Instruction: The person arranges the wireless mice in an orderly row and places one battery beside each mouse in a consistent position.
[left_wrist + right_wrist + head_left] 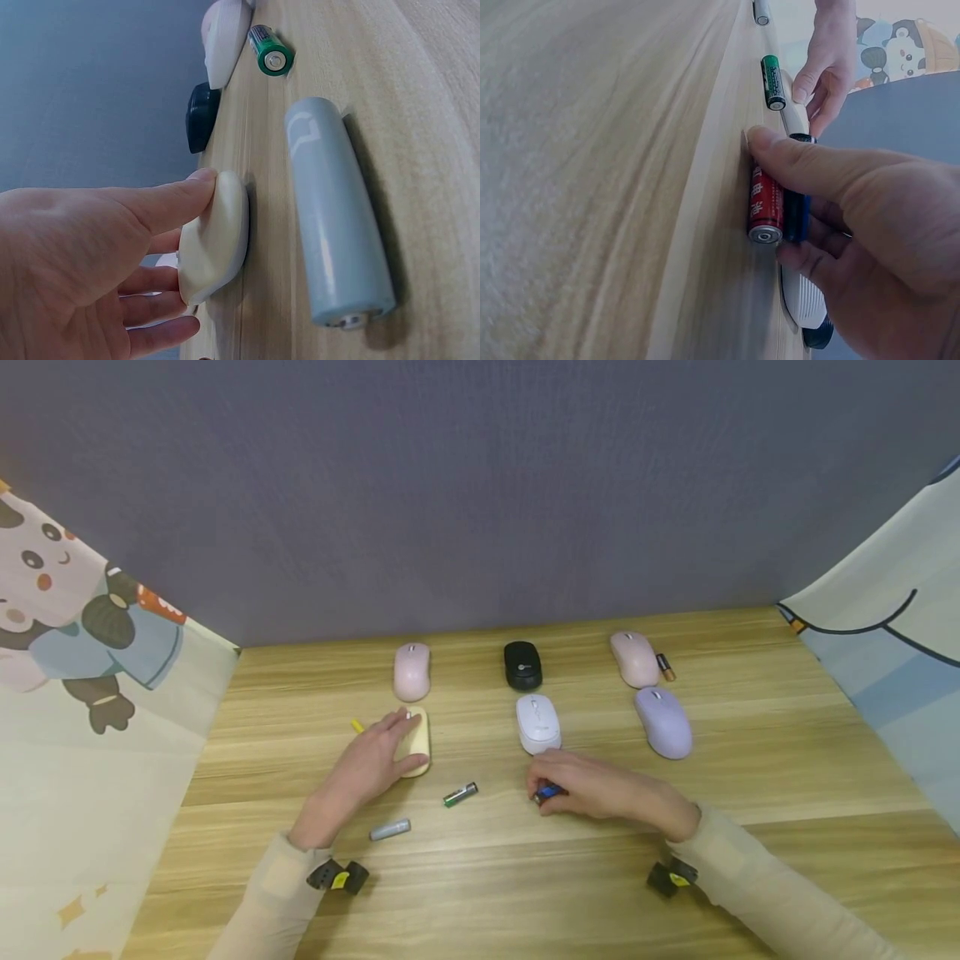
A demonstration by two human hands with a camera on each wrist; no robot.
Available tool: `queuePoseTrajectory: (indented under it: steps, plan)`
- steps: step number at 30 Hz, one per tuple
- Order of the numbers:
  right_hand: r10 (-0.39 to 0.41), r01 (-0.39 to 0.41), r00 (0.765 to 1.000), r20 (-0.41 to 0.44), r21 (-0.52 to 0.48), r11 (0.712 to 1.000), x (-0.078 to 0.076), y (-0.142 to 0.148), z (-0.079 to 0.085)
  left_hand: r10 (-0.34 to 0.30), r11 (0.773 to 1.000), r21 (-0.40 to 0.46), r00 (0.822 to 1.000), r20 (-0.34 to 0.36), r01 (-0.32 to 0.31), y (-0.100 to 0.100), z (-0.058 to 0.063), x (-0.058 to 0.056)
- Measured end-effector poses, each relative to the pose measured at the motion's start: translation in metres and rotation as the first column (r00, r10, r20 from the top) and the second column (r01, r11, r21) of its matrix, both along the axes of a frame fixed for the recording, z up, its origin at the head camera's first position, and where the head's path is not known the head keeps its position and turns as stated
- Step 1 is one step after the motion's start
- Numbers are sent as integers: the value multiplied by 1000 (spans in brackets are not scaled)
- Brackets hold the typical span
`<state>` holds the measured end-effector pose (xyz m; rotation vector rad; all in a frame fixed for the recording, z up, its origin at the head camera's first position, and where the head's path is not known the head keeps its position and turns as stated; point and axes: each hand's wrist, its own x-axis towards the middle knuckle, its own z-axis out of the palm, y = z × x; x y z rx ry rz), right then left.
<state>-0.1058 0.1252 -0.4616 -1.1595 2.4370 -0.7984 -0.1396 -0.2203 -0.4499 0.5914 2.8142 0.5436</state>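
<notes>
My left hand [362,768] grips a pale yellow computer mouse [420,745] by its sides on the wooden table. In the left wrist view the thumb is on one edge of the mouse [214,244]. Just in front of the white mouse [537,724], my right hand [592,783] pinches batteries. The right wrist view shows a red battery [766,206] under the thumb, with a blue battery [798,217] beside it. Between the hands lies a green and silver battery [460,794]. A grey battery [390,829] lies nearer the front, by the left wrist.
Behind are a pink mouse [412,672], a black mouse [522,665] and another pink mouse [634,658] with a black and copper battery [665,667] beside it. A purple mouse [664,723] sits at right. One small yellow object [357,726] is partly hidden behind the left hand.
</notes>
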Motion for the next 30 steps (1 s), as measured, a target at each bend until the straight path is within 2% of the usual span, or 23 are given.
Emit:
queuePoseTrajectory:
  steps: [12,24,30]
  plan:
    - [28,-30,998,-64,-28,999,-1,5,-4,-1,1000,-6,1000,-9,1,0,0,0]
    - [34,-36,997,-72,-35,999,0,6,-4,-1,1000,4,1000,-18,1,0,-2,0]
    - [9,-11,999,-44,-38,999,1,5,0,-1,1000,8,1000,-21,1,0,-3,-1]
